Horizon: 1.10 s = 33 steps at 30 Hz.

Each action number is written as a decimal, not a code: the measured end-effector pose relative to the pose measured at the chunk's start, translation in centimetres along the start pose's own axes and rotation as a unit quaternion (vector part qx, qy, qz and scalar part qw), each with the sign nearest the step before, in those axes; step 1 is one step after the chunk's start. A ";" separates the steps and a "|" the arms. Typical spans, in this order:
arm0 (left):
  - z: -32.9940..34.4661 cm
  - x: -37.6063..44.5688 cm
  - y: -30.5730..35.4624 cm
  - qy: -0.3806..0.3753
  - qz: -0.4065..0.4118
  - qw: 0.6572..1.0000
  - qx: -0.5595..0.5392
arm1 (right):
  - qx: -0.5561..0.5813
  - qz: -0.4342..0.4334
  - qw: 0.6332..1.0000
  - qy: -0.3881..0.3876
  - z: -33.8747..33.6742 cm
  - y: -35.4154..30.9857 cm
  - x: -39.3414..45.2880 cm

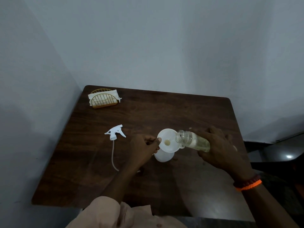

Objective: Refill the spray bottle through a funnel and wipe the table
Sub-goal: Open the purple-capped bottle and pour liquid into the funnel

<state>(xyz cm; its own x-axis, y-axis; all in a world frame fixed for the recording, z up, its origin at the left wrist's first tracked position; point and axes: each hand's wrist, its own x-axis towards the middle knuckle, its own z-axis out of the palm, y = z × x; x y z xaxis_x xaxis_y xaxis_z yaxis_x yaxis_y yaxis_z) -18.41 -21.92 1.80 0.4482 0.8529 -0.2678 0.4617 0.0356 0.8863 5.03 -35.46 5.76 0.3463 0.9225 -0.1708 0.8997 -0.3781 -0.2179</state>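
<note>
A white funnel (167, 139) sits in the neck of a white spray bottle (163, 157) standing mid-table. My left hand (143, 149) pinches the funnel's left rim. My right hand (218, 148) grips a clear refill bottle (192, 140) of pale yellowish liquid, tipped nearly flat with its open mouth over the funnel's right edge. A little liquid shows at the funnel's bottom. The white trigger sprayer head (116, 133) with its dip tube lies on the table to the left, apart from the bottle.
The dark wooden table (189, 109) stands in a corner, walls close behind and to the left. A gold wire holder with white napkins (104, 98) sits at the far left corner. A dark chair (279, 150) is beyond the right edge.
</note>
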 end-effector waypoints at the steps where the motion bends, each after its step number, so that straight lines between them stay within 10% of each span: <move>1: 0.0 0.0 0.0 -0.001 -0.002 1.000 0.000 | 0.000 0.000 1.000 0.000 0.0 0.0 0.0; 33: 0.1 0.0 0.2 -0.005 0.001 1.000 -0.005 | -0.040 -0.009 0.999 -0.002 -1.5 -0.2 -0.3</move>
<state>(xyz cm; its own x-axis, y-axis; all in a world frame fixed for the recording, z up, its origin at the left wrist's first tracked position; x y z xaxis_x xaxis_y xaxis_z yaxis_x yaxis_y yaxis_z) -18.24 -22.03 1.91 0.4563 0.8481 -0.2692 0.4525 0.0394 0.8909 5.14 -35.49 7.31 0.3282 0.9288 -0.1719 0.9243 -0.3533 -0.1445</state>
